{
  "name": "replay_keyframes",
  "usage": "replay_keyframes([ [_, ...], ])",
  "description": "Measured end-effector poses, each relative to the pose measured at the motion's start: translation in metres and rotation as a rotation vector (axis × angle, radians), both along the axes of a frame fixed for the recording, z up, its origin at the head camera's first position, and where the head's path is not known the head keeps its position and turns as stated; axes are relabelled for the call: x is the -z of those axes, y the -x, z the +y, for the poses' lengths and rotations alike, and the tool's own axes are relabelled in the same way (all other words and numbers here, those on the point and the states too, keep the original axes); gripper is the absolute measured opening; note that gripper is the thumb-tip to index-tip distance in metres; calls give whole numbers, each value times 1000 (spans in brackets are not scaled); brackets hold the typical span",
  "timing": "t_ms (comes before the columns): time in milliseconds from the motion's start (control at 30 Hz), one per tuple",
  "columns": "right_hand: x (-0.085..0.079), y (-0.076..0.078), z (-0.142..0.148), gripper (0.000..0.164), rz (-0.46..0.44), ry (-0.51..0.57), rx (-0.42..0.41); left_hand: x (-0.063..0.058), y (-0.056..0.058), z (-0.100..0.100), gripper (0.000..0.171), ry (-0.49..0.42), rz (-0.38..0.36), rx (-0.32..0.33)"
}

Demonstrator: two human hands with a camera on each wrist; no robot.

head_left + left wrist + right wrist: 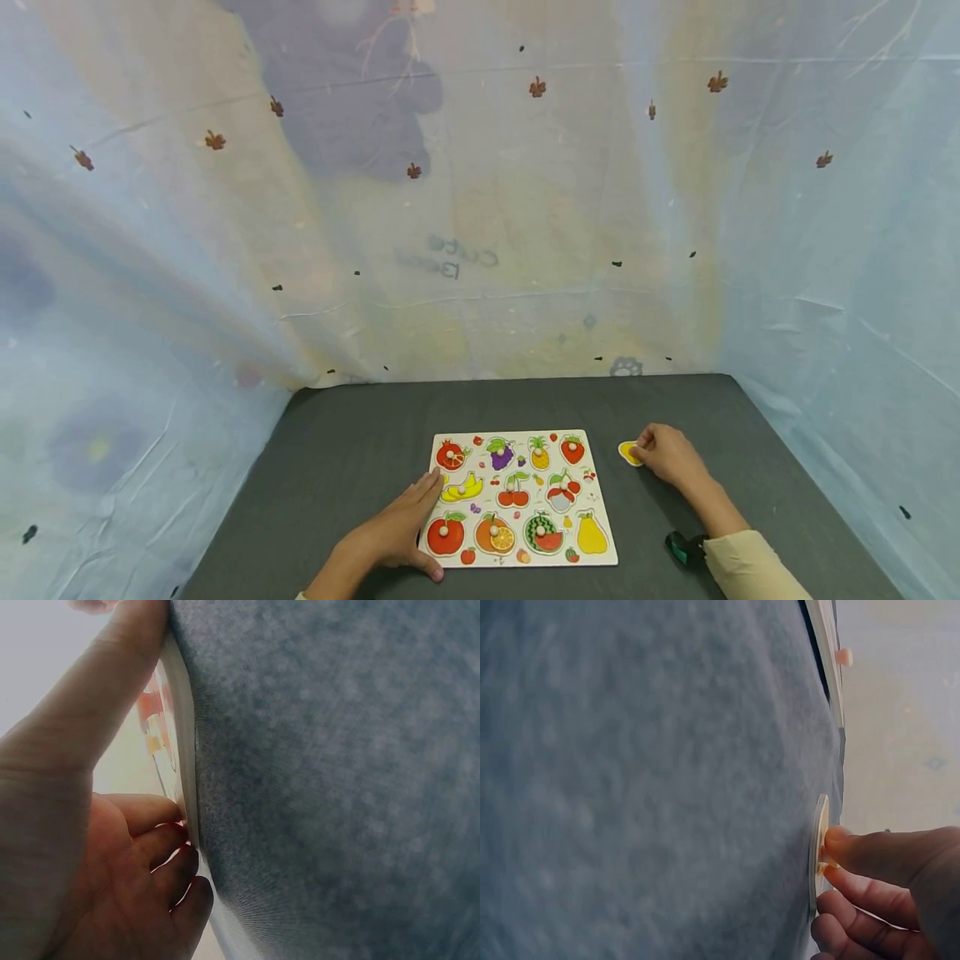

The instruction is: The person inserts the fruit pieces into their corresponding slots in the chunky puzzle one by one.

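Note:
A white wooden puzzle board printed with colourful fruit lies on the dark table, and small round knobs stand on most of the fruit pieces. My left hand rests along its left side, fingers stretched at the edge and thumb by the near left corner. In the left wrist view, fingertips meet the board's rim. To the right of the board, my right hand pinches a yellow puzzle piece with a white border. The right wrist view shows thumb and forefinger on its knob, the piece edge-on, close over the cloth.
Dark grey cloth covers the table. A pale patterned curtain surrounds it at the back and sides. A black and green device sits by the right sleeve cuff. A yellow pear without a knob shows at the board's near right corner.

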State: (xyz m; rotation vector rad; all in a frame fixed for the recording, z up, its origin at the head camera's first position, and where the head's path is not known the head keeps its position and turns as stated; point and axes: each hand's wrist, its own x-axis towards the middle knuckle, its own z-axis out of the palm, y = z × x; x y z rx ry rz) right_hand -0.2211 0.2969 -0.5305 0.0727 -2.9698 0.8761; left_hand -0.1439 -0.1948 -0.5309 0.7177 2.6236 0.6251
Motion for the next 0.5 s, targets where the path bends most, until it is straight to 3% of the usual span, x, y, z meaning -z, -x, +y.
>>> replay_keyframes([
  [500, 2, -8, -20, 15, 55, 3, -66, 2, -1, 0, 142, -4, 0, -5],
])
